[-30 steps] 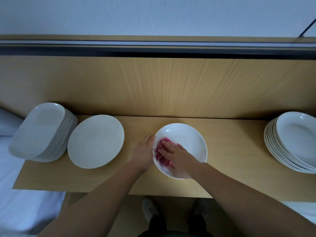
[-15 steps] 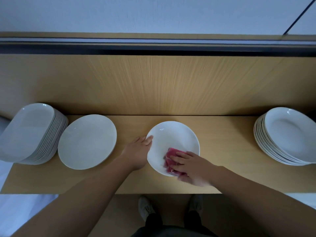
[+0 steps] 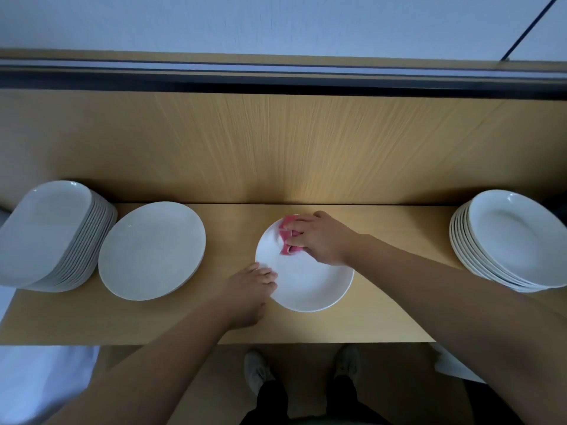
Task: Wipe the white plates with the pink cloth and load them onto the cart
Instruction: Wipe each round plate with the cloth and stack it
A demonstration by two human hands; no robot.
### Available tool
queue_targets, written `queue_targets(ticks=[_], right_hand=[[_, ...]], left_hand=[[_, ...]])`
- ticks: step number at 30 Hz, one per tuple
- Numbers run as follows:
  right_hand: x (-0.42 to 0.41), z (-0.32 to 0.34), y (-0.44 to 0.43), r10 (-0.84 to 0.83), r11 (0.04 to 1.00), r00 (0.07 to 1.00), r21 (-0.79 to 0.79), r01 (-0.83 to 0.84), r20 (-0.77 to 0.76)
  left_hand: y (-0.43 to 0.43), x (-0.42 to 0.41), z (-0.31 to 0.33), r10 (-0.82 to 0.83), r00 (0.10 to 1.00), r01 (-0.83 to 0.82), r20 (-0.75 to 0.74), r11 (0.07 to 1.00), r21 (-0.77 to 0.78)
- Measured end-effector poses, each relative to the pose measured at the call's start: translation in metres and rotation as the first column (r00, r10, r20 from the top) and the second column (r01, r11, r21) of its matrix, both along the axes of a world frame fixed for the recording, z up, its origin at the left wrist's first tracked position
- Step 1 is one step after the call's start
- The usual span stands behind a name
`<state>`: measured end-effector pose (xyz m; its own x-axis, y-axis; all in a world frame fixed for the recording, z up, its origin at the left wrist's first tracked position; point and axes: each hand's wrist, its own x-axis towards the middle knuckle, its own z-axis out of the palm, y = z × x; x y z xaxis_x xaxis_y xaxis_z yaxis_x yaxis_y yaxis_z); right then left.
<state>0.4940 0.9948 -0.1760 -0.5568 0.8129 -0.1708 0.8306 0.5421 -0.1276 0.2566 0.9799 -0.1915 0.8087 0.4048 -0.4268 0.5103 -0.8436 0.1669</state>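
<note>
With the right hand (image 3: pixel 322 240), pressing a crumpled pink cloth (image 3: pixel 287 239) down onto the far left part of a round white plate (image 3: pixel 310 286), close to its far rim; fingers curled over the cloth and hiding part of it. With the left hand (image 3: pixel 248 289), gripping the same plate at its near left rim, fingertips bent over the edge, thumb out of sight. Both forearms bare, reaching in from the near side.

Plate lying flat near the middle of a light wooden desk (image 3: pixel 383 317). Left of it and apart, a larger single white plate (image 3: pixel 152 250), also flat on the desk. Just beside that, at the left end, a tall stack of white plates (image 3: pixel 46 231), its rims showing as a stepped edge. At the right end, well apart from the hands, a lower stack of rimmed white plates (image 3: pixel 515 237).

Behind all of it, an upright wood-grain back panel (image 3: pixel 276 148) rising from the far edge of the desk, capped by a dark rail (image 3: pixel 276 79). Below the near edge, pale shoes (image 3: pixel 256 372) and dark trouser legs on a tan floor.
</note>
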Motion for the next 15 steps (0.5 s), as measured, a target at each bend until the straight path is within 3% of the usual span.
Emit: queue_targets(ticks=[4,11,15], right_hand=[[-0.005,-0.013,0.001,-0.021,0.998,0.959,-0.046,0.035,0.283],[0.004,-0.019,-0.028,-0.197,0.954,0.891,-0.131,0.271,0.408],[0.005,-0.007,-0.054,-0.203,0.925,0.871,-0.203,0.32,0.448]], left_hand=[[0.005,0.008,-0.01,-0.013,0.998,0.013,-0.061,1.0,0.002],[0.008,0.007,-0.012,-0.087,0.993,0.093,-0.085,0.993,0.068],[0.007,0.007,-0.011,-0.118,0.99,0.128,-0.082,0.984,0.126]])
